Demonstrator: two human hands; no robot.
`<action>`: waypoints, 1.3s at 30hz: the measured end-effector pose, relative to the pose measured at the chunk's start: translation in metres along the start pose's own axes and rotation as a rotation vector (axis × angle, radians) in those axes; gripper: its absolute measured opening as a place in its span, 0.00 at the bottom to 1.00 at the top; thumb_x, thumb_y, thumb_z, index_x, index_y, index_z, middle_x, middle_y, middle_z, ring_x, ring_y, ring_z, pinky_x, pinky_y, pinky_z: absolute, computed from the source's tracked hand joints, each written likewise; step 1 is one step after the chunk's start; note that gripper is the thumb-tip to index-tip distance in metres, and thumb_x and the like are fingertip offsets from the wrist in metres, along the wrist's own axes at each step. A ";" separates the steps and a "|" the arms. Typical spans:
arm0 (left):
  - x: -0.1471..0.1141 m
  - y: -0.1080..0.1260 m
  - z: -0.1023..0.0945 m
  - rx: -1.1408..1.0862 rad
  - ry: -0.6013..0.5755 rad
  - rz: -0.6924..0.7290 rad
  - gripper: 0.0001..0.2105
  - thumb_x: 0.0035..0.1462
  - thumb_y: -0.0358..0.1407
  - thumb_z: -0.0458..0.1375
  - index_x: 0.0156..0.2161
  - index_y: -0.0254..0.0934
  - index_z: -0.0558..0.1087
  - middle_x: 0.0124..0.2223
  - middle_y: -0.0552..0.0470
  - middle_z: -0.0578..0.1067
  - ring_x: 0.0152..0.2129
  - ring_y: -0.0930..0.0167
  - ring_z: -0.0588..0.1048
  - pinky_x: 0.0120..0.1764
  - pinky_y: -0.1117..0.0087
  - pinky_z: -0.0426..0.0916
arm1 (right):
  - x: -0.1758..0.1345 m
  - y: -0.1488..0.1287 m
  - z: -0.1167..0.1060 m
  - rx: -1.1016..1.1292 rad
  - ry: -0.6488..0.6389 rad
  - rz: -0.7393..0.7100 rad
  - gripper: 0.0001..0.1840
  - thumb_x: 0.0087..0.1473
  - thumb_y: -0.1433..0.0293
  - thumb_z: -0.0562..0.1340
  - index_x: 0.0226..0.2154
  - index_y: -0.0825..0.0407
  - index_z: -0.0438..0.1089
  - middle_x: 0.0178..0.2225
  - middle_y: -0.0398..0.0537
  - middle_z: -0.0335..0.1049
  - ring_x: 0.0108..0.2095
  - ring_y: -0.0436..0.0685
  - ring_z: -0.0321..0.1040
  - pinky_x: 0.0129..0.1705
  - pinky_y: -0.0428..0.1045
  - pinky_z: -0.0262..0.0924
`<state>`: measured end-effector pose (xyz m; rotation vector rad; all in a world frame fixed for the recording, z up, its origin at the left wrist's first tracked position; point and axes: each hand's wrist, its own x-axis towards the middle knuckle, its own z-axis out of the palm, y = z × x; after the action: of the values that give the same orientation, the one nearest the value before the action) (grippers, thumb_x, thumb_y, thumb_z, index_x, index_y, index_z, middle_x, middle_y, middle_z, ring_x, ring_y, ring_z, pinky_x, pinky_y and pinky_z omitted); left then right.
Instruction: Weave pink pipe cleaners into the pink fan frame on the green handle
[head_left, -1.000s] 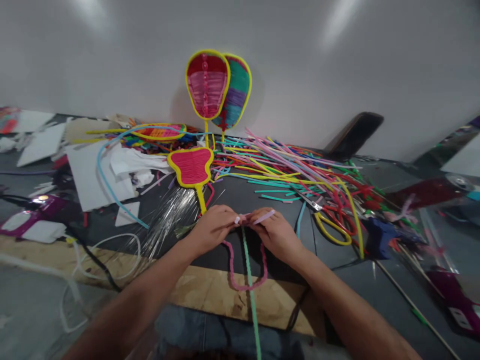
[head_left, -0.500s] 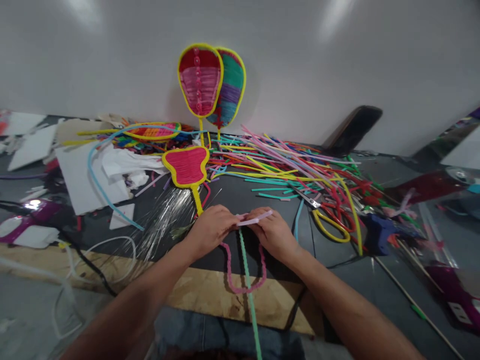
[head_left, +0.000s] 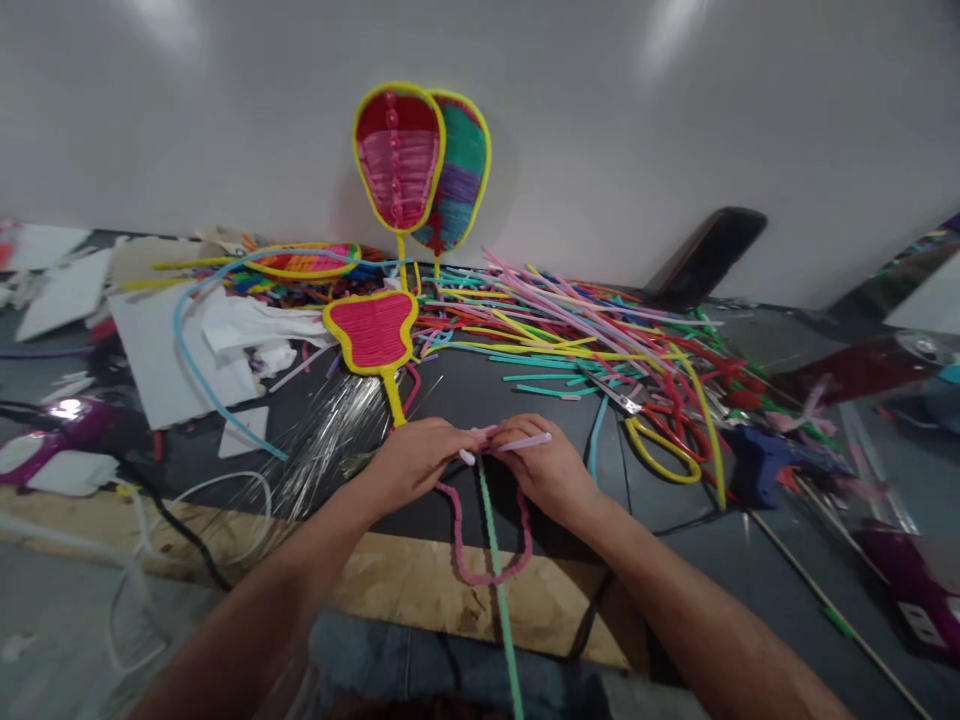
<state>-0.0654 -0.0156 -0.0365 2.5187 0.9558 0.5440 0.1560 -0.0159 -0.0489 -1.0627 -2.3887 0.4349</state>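
My left hand (head_left: pixel 420 458) is closed, pinching the top of a pink pipe-cleaner loop (head_left: pixel 458 540). My right hand (head_left: pixel 551 468) grips the other side of it, fingers bent. Between the fingertips a short pale lilac pipe cleaner (head_left: pixel 526 442) lies across the top, one end sticking out over my right fingers and a bent piece near my left. A mint-green twisted stem (head_left: pixel 504 610) runs down from there, crossing the loop's bottom towards my lap. Just beyond my left hand lies a fan-shaped red piece (head_left: pixel 377 333) with a yellow edge and handle.
Two yellow-edged fan shapes (head_left: pixel 397 160) lean against the wall. Loose pipe cleaners (head_left: pixel 555 310) are heaped behind my hands. Scissors (head_left: pixel 660 450) and a blue tool (head_left: pixel 754 465) lie at right, a phone (head_left: pixel 709 258) behind. White sheets (head_left: pixel 169 350) and thin wires (head_left: pixel 326 440) are at left.
The lilac pipe cleaner has turned at the loop's top; a bent piece now shows by my left fingertips. My left hand has shifted slightly left and down.
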 end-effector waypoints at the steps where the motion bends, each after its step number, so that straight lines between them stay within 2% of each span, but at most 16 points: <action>1: 0.000 -0.001 0.000 0.007 -0.001 -0.003 0.14 0.58 0.29 0.47 0.45 0.41 0.71 0.44 0.50 0.77 0.39 0.71 0.72 0.42 0.71 0.64 | 0.000 0.000 0.001 -0.004 -0.002 0.004 0.08 0.59 0.72 0.55 0.36 0.50 0.70 0.40 0.49 0.73 0.43 0.56 0.66 0.47 0.54 0.59; 5: 0.003 -0.001 0.004 0.064 -0.003 -0.023 0.10 0.60 0.33 0.48 0.39 0.41 0.73 0.38 0.52 0.78 0.35 0.72 0.73 0.38 0.70 0.62 | 0.000 0.000 0.003 -0.020 0.016 0.035 0.08 0.59 0.72 0.55 0.36 0.50 0.70 0.38 0.50 0.74 0.42 0.56 0.67 0.45 0.54 0.59; 12: 0.008 0.006 0.007 0.093 0.017 -0.123 0.09 0.60 0.33 0.50 0.42 0.38 0.72 0.34 0.51 0.77 0.32 0.70 0.73 0.36 0.69 0.62 | 0.000 -0.004 0.005 -0.057 0.060 0.038 0.08 0.59 0.69 0.56 0.35 0.51 0.71 0.36 0.50 0.75 0.41 0.57 0.67 0.44 0.53 0.58; 17: 0.010 0.011 0.009 0.008 0.028 -0.210 0.06 0.59 0.33 0.53 0.41 0.37 0.70 0.36 0.51 0.76 0.33 0.69 0.72 0.37 0.70 0.63 | 0.001 -0.006 0.005 -0.062 0.090 0.037 0.07 0.57 0.70 0.58 0.34 0.50 0.72 0.33 0.49 0.75 0.39 0.57 0.67 0.40 0.52 0.57; 22: 0.009 0.015 0.008 -0.046 0.077 -0.211 0.03 0.57 0.32 0.54 0.37 0.37 0.69 0.34 0.53 0.75 0.32 0.70 0.72 0.36 0.71 0.64 | 0.001 -0.008 0.005 0.039 0.129 0.072 0.08 0.58 0.69 0.57 0.35 0.50 0.72 0.34 0.49 0.75 0.39 0.56 0.68 0.41 0.52 0.56; 27: 0.010 0.019 0.007 -0.077 0.093 -0.247 0.04 0.56 0.34 0.54 0.35 0.37 0.70 0.30 0.53 0.73 0.28 0.72 0.71 0.32 0.73 0.63 | 0.001 -0.009 0.006 0.091 0.128 0.086 0.07 0.57 0.70 0.57 0.34 0.50 0.73 0.34 0.48 0.75 0.38 0.56 0.69 0.41 0.51 0.57; 33: 0.009 0.019 0.007 -0.125 0.088 -0.279 0.05 0.56 0.31 0.53 0.37 0.38 0.71 0.33 0.53 0.75 0.31 0.72 0.72 0.35 0.72 0.64 | 0.001 -0.008 0.008 0.168 0.183 0.031 0.05 0.56 0.71 0.60 0.34 0.48 0.72 0.34 0.46 0.76 0.37 0.55 0.69 0.41 0.51 0.56; 39: 0.009 0.020 0.006 -0.145 0.085 -0.302 0.05 0.55 0.34 0.54 0.36 0.39 0.72 0.32 0.54 0.75 0.30 0.72 0.72 0.35 0.72 0.64 | 0.002 -0.008 0.008 0.268 0.190 0.095 0.04 0.53 0.73 0.62 0.32 0.49 0.71 0.31 0.44 0.75 0.34 0.54 0.69 0.40 0.51 0.56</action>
<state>-0.0452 -0.0244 -0.0301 2.1859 1.2528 0.6044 0.1455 -0.0206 -0.0516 -1.0469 -2.0529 0.6377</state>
